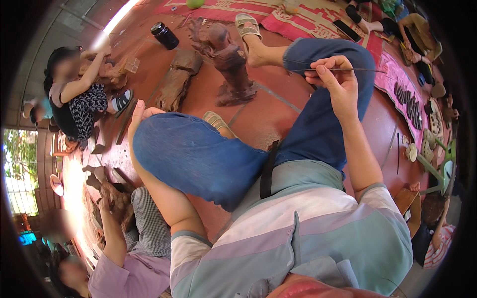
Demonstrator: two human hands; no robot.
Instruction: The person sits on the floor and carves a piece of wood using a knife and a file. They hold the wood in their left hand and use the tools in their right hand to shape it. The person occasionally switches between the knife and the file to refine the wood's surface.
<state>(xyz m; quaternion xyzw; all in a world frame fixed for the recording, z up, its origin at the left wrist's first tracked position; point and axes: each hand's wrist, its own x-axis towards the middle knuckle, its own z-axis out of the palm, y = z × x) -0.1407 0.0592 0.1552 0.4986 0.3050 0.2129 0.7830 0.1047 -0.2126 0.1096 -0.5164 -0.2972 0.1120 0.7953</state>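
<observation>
Raised over my right knee, my right hand (337, 82) pinches a thin dark rod (366, 70) between thumb and fingers. The rod lies nearly level, sticking out on both sides of the hand; its exact kind cannot be made out. My left hand (142, 112) rests at the outer side of my left knee, fingers partly spread, with part of it hidden behind the jeans. Nothing shows in it. In front of my legs a reddish-brown wood carving (229, 64) stands upright on the tiles, with a rounded knob and branching shapes at its top. Neither hand touches it.
Left of the carving lie a rough wood block (175, 87) and a dark lidded jar (164, 36). People with wood carvings sit at left and lower left. A pink cloth (405, 102) at right bears a row of dark tools (409, 103). Red patterned mats (298, 22) lie beyond.
</observation>
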